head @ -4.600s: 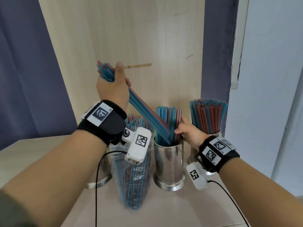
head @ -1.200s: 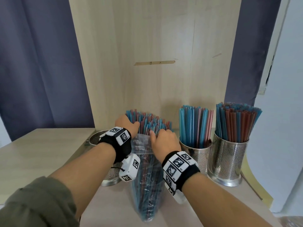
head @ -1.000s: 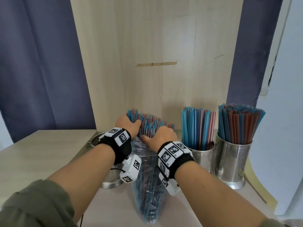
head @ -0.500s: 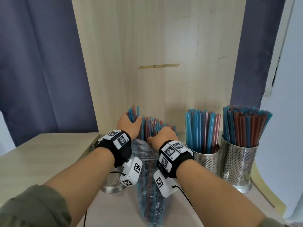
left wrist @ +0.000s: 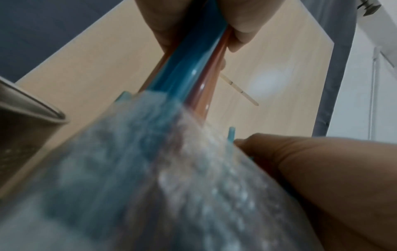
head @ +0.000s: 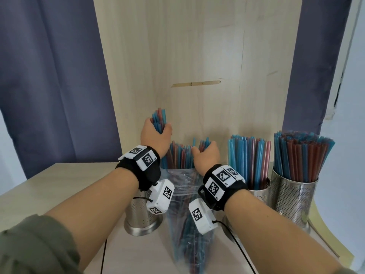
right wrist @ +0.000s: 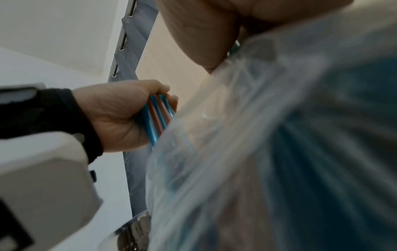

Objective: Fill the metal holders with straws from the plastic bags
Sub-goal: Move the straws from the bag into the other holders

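Note:
A clear plastic bag [head: 183, 206] of blue and red straws stands upright on the table. My left hand [head: 157, 133] grips a small bundle of straws [head: 159, 120] raised above the others in the bag. The left wrist view shows the bundle [left wrist: 191, 71] running from the bag [left wrist: 150, 169] up into my fingers [left wrist: 242, 25]. My right hand [head: 206, 154] grips the bag's top, fingers curled round the remaining straws [head: 180, 158]. An empty perforated metal holder [head: 138, 216] stands left of the bag, partly hidden by my left wrist.
Two metal holders on the right are packed with straws: the middle one [head: 258, 192] and the right one [head: 294, 200]. A wooden panel [head: 197, 56] rises close behind. Dark curtains hang on both sides. The table edge [head: 325, 246] runs along the right.
My left hand has closed on a bundle of straws and lifted it up out of the bag. My right hand has stayed on the bag's top.

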Tool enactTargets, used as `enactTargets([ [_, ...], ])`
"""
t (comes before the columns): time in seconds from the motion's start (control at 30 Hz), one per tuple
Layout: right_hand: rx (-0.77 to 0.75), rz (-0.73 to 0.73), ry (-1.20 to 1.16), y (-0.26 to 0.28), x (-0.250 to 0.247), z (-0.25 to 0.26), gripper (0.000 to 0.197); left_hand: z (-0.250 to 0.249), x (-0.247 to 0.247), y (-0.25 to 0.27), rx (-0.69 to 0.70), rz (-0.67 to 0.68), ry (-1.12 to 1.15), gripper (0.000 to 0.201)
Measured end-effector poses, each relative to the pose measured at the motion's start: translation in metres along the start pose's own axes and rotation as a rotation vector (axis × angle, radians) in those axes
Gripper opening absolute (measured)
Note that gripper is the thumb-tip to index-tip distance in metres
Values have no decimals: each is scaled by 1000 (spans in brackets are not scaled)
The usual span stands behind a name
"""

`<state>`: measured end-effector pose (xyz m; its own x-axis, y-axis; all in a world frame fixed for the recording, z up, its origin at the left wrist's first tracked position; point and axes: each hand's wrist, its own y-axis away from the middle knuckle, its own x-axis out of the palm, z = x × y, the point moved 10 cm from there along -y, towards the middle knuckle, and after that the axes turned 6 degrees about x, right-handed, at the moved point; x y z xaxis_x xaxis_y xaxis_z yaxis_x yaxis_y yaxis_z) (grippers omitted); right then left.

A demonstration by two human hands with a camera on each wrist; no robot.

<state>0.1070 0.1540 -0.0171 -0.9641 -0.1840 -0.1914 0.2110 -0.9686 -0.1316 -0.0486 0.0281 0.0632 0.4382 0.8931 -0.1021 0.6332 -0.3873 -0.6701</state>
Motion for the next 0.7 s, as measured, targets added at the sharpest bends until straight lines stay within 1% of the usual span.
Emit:
enactTargets([
  [0.1,-7,-38,-83,0,-5,1,29,-15,-9,-5,57,-48,0,22],
  [0.17,-22,-46,-117,0,-7,5,26,-26,-15,-9,96,-79,7,25],
  [0.27,-60,-48,-146,-1,-9,15,25,-43,-25,-15,148,-119,45,21],
  [0.33,-102,-35,-157,0,-11,25,26,-51,-32,-18,169,-145,63,19],
  [0.43,-192,-26,-163,1,-16,46,19,-60,-43,-22,182,-172,91,19],
  [0.53,-269,-13,-197,5,-19,69,19,-67,-51,-24,191,-193,122,19],
  [0.63,-330,-8,-209,9,-24,88,21,-72,-55,-25,201,-195,145,21],
  [0.7,-367,4,-236,13,-27,99,18,-77,-57,-25,204,-196,162,19],
])
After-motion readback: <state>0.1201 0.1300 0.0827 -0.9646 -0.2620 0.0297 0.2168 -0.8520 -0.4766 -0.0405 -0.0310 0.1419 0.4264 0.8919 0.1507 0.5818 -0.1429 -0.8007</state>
